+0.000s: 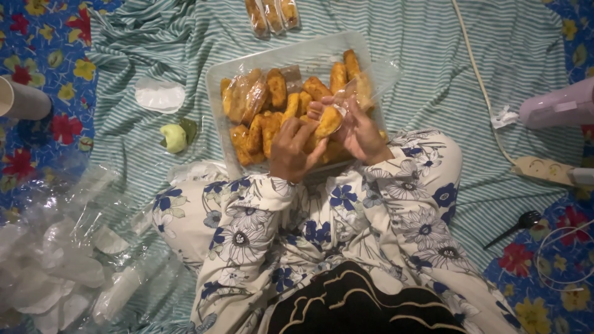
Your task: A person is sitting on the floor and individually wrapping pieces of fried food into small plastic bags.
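Holding one fried pastry [328, 120] between both hands over the tray [216, 80] in front of my knees. My left hand [292, 150] is curled under its lower left end; my right hand [359, 131] pinches a clear plastic wrapper [371, 80] at its upper right end. Long axis runs lower left to upper right, into the wrapper mouth. Right hand is nearer the opening.

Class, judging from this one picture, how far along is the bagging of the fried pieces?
Done: three bagged pieces lie beyond the tray. In hand: the left hand holds a fried piece while the right hand holds a clear bag. Left: many loose pieces on the tray.
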